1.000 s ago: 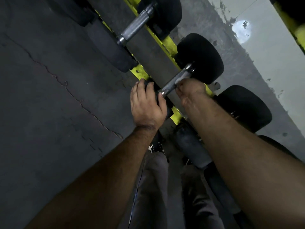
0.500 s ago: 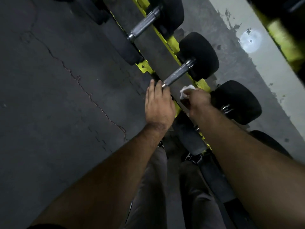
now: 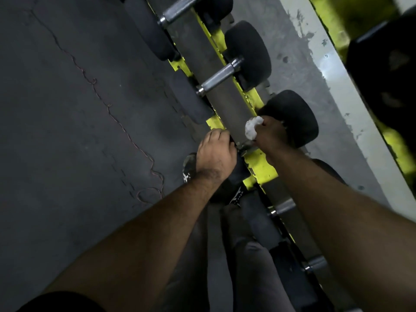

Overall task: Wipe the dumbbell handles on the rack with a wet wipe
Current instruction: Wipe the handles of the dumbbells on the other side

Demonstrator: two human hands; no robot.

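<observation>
The rack (image 3: pixel 258 167) holds the dumbbells crosswise so each handle spans its rails, and the left hand (image 3: pixel 215 154) curls over the near end of one dumbbell (image 3: pixel 292 118), seemingly steadying it, while the right hand (image 3: pixel 270 134) pinches a crumpled wipe (image 3: pixel 251 129) above its mostly hidden handle.

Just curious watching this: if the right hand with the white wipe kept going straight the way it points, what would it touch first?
Probably the black dumbbell head just beyond the right hand and its wipe; depth is hard to judge.
</observation>
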